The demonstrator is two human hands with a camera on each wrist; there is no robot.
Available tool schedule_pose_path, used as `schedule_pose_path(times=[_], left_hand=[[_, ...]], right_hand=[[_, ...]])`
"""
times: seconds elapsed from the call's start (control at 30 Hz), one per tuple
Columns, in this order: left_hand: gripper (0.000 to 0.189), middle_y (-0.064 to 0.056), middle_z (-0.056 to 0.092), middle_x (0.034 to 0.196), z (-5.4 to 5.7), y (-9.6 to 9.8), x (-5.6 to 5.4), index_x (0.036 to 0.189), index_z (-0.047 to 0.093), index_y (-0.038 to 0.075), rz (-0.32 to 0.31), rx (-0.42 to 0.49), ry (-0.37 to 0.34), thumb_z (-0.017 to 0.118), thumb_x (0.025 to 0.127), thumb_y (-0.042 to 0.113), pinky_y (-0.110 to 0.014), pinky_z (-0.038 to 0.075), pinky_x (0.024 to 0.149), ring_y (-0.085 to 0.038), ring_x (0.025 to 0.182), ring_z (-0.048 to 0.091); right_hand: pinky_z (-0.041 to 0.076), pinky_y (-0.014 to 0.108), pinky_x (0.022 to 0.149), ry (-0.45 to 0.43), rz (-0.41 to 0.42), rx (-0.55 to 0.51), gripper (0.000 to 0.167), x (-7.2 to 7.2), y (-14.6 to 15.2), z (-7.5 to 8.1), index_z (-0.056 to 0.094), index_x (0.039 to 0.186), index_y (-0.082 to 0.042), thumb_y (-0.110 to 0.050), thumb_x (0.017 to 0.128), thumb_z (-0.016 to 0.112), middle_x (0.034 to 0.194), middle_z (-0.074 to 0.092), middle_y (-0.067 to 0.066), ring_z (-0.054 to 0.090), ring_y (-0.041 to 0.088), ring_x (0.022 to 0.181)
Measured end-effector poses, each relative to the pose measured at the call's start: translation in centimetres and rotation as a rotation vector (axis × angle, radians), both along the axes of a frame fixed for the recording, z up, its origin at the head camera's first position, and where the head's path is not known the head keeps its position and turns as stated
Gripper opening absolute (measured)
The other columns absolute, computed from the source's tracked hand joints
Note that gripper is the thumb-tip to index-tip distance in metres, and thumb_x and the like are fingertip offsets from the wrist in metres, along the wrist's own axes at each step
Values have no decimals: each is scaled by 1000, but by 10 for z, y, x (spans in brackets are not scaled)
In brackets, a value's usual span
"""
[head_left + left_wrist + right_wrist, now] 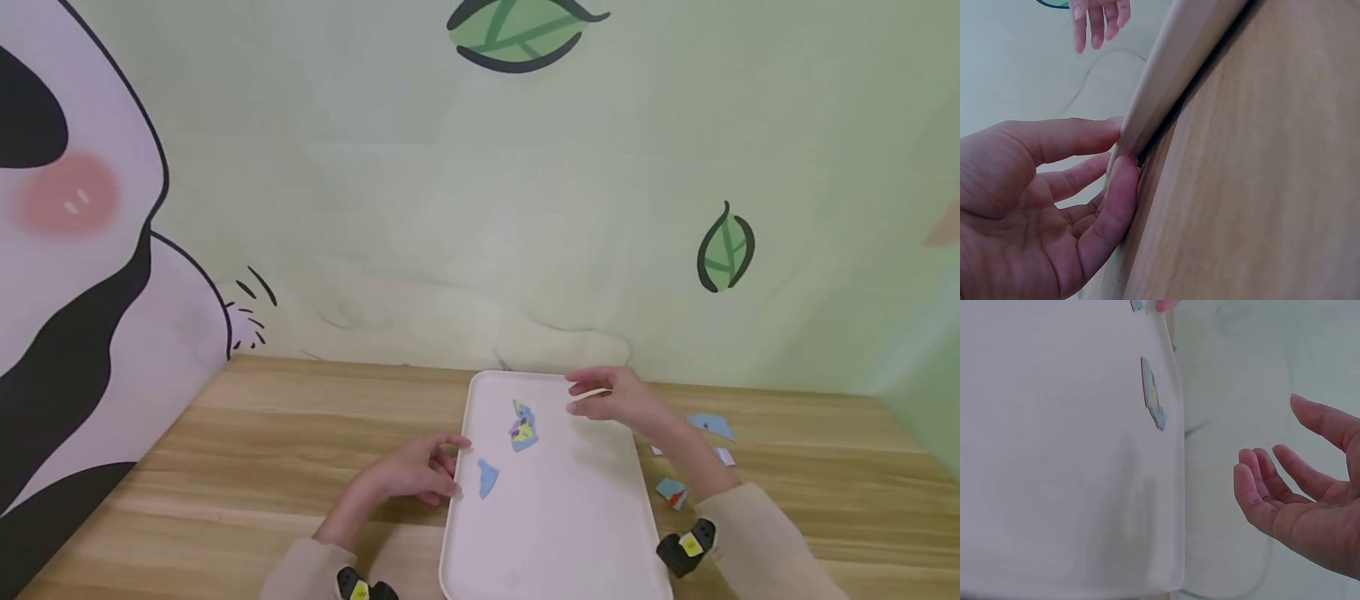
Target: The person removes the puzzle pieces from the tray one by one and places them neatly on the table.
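A white tray (558, 517) lies on the wooden table. My left hand (420, 471) holds its left rim, the fingertips bent against the edge, as the left wrist view also shows. Over the tray's far right corner hovers my right hand (611, 396), fingers apart and loosely bent, with nothing between them in the right wrist view. Blue-and-yellow puzzle pieces (524, 429) lie together on the tray's far left part. Closer to the left hand is a single blue puzzle piece (487, 477).
Right of the tray, several puzzle pieces lie on the table: a large blue puzzle piece (711, 426), a blue-and-red puzzle piece (672, 492) and small pale pieces partly behind my right forearm. A painted wall (420, 250) stands behind the table.
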State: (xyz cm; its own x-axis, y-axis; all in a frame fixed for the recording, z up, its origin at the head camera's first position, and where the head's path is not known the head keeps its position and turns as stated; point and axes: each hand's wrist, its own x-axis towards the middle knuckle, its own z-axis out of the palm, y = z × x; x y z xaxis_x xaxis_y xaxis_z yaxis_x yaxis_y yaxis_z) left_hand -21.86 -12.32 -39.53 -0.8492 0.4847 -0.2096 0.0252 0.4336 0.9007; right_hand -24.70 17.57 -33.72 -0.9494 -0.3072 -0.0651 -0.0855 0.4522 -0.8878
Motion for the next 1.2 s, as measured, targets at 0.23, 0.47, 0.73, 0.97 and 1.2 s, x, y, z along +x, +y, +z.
schedule_pose_path(times=[0.23, 0.47, 0.73, 0.97, 1.2], left_hand=[[58, -12, 52, 90, 2, 3, 0, 126, 45, 2, -2, 12, -5, 69, 74, -3, -30, 53, 58, -17, 70, 55], [59, -13, 52, 90, 4, 2, 1, 127, 44, 2, -6, 14, 7, 69, 74, -3, -32, 53, 58, -18, 70, 54], [59, -13, 52, 90, 8, 0, 0, 127, 44, 2, 1, -7, 10, 69, 74, -3, -31, 53, 58, -18, 69, 54], [60, -13, 51, 90, 7, 2, 1, 127, 44, 2, -4, 6, 2, 70, 73, -3, -29, 53, 57, -17, 68, 54], [60, -13, 51, 90, 6, 4, -1, 127, 44, 2, -8, 15, -7, 69, 73, -3, -29, 53, 57, -17, 68, 54]], right_hand=[[49, 33, 81, -22, 3, -5, 52, -6, -18, -8, 49, 125, 4, -13, 80, 67, 116, 53, 23, 56, 23, 97], [51, 32, 77, -55, 14, 6, 50, -13, -36, -18, 49, 123, 6, -8, 79, 67, 112, 56, 21, 57, 19, 90], [50, 25, 63, -86, -20, 103, 50, -22, -47, -26, 53, 122, 2, -8, 76, 70, 104, 59, 15, 56, 14, 77], [44, 23, 59, -107, -69, 168, 49, -22, -50, -30, 54, 119, 1, -9, 74, 72, 102, 59, 13, 52, 15, 79], [40, 20, 55, -51, -45, 239, 53, -25, -58, -33, 52, 120, 3, -10, 72, 73, 94, 56, 10, 47, 14, 71]])
